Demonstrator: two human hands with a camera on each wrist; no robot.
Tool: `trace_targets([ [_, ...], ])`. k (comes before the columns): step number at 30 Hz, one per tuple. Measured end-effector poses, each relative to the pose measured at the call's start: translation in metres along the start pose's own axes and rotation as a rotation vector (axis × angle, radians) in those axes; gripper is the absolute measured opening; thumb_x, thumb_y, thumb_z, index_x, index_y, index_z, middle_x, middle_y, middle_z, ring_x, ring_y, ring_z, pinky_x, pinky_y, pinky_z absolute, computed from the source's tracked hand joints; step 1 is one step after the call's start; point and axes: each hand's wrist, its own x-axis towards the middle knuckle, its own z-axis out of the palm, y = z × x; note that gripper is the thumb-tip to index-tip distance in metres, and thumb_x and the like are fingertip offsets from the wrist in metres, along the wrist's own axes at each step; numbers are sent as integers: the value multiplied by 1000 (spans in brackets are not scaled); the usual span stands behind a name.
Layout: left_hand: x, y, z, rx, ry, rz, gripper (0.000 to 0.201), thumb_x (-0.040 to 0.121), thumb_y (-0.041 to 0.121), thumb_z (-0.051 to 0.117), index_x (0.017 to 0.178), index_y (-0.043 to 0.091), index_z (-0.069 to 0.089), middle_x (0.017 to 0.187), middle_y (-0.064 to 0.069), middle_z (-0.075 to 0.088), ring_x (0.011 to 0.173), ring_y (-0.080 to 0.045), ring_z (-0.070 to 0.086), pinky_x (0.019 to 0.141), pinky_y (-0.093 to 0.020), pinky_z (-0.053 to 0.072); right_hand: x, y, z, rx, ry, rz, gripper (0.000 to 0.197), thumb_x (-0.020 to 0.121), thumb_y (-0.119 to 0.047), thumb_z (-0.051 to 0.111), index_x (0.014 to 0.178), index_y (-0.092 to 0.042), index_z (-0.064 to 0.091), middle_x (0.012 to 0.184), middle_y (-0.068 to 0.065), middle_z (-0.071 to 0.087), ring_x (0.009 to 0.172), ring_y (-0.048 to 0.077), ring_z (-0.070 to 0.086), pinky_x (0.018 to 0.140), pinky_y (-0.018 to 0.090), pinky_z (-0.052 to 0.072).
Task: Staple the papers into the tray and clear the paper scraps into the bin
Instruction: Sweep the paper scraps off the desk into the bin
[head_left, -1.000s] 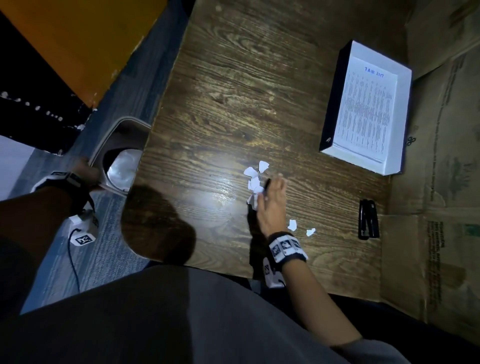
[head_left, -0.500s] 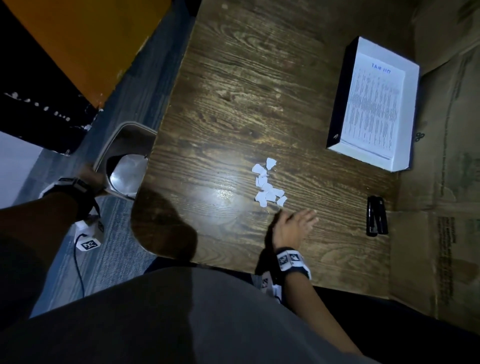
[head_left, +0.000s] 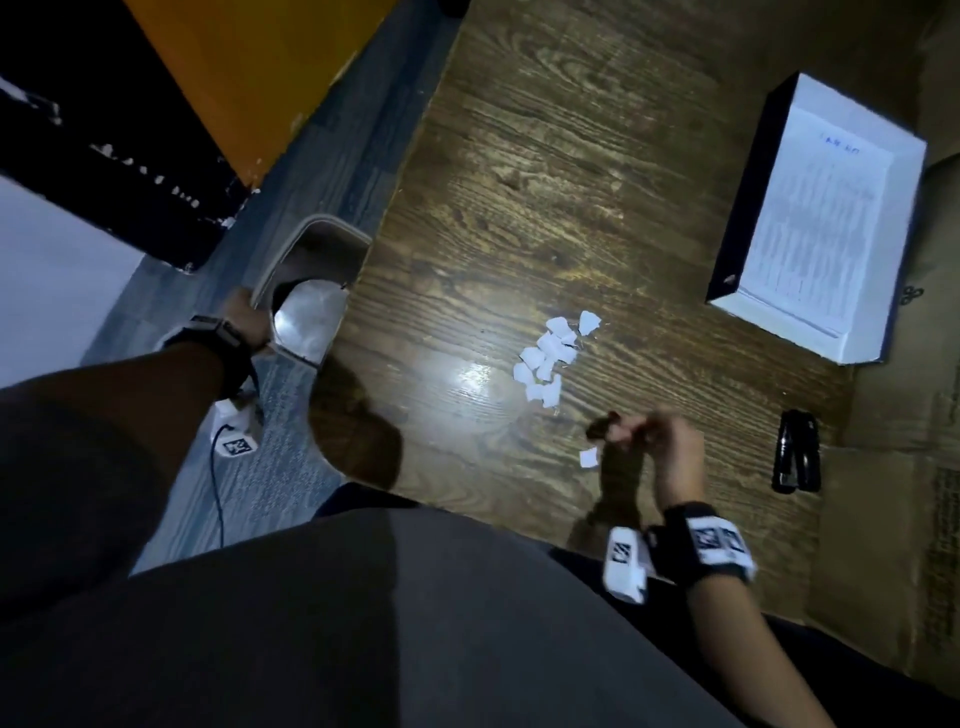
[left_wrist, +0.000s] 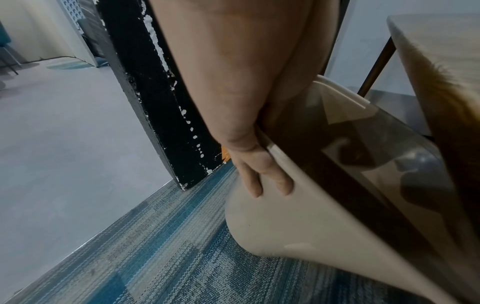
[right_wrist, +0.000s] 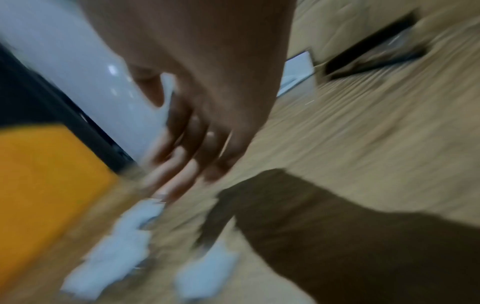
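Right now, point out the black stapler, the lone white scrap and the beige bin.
black stapler (head_left: 796, 450), head view, middle of its body.
lone white scrap (head_left: 589, 458), head view, its centre.
beige bin (left_wrist: 298, 226), left wrist view, outer wall.

left wrist band (head_left: 208, 332): black strap, flat dark module on top
left wrist camera (head_left: 236, 434): white block hanging below the band, black-and-white square marker on its face
cable (head_left: 218, 483): thin, black, runs down from the white block
right wrist band (head_left: 706, 543): black strap, white panels with black square markers round it
right wrist camera (head_left: 626, 564): white box just beside the right wrist band on its inner side, black marker on its face
forearms: bare, no sleeves near either band
sleeve: cannot tell, right upper arm blurred at the frame edge
torso garment (head_left: 363, 623): plain dark grey fabric, no print visible
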Motion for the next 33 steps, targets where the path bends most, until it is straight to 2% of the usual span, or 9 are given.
trace_targets([
  [3, -19, 11, -4, -89, -10, 5, 30, 78, 1, 60, 106, 1, 48, 106, -21, 55, 104, -28, 54, 79, -41, 47, 6, 26, -34, -108, -268, 315, 62, 94, -28, 26, 52, 9, 53, 47, 22, 61, 41, 25, 59, 48, 25, 46],
  [6, -21, 14, -6, -111, -23, 1, 31, 87, 2, 51, 117, 4, 45, 114, -27, 56, 102, -39, 59, 72, -52, 54, 25, 43, -33, -315, -405, 445, 73, 96, -34, 24, 48, 5, 62, 54, 27, 65, 47, 33, 66, 45, 26, 52],
  [8, -20, 13, -7, -101, -40, -30, 38, 87, 3, 49, 125, 2, 44, 115, -28, 56, 92, -43, 62, 72, -55, 57, 37, 37, -10, -300, -439, 436, 73, 97, -35, 26, 47, 2, 64, 56, 25, 66, 49, 35, 67, 44, 28, 52],
  [17, -24, 22, -1, -50, -26, -21, 34, 88, -2, 47, 122, -6, 47, 106, -28, 54, 64, -25, 54, 27, -18, 41, 76, -28, 103, -255, -501, 142, 51, 93, -28, 35, 63, 4, 61, 60, 18, 69, 52, 30, 68, 49, 24, 46],
  [21, -20, 23, 1, -135, -20, -4, 32, 82, -9, 52, 113, -4, 48, 110, -28, 54, 92, -34, 58, 48, -27, 53, 79, -61, 93, -86, -149, -115, 31, 88, -7, 38, 70, 6, 60, 59, 15, 69, 48, 24, 66, 44, 23, 42],
  [24, -15, 18, 3, -159, -1, -30, 34, 81, -12, 52, 110, 5, 45, 109, -24, 53, 85, -30, 57, 39, -24, 52, 97, -63, 62, -340, 208, -340, 28, 92, -14, 44, 112, -4, 63, 106, 11, 67, 98, 13, 66, 79, 20, 49],
  [27, 1, 8, 5, -193, 11, -77, 50, 78, -12, 49, 124, 6, 47, 124, -25, 56, 102, -41, 60, 56, -48, 60, 108, -40, 47, -906, 217, -306, 60, 95, -32, 40, 149, -11, 23, 157, 8, 23, 145, 22, 21, 117, 39, 22],
  [30, 18, -3, 6, -131, 10, -105, 53, 77, -10, 48, 127, 6, 45, 128, -28, 55, 111, -44, 59, 83, -61, 54, 94, -13, 75, -1187, 121, -272, 68, 98, -38, 30, 151, -4, 3, 160, 15, -1, 148, 30, -2, 119, 44, 8],
  [33, 33, -18, 8, -136, 25, -87, 54, 65, -5, 49, 116, 11, 49, 123, -27, 57, 109, -43, 59, 86, -64, 51, 65, 7, 123, -1225, 46, -295, 70, 98, -41, 25, 150, 0, 0, 159, 19, -7, 147, 34, -8, 119, 43, 1],
])
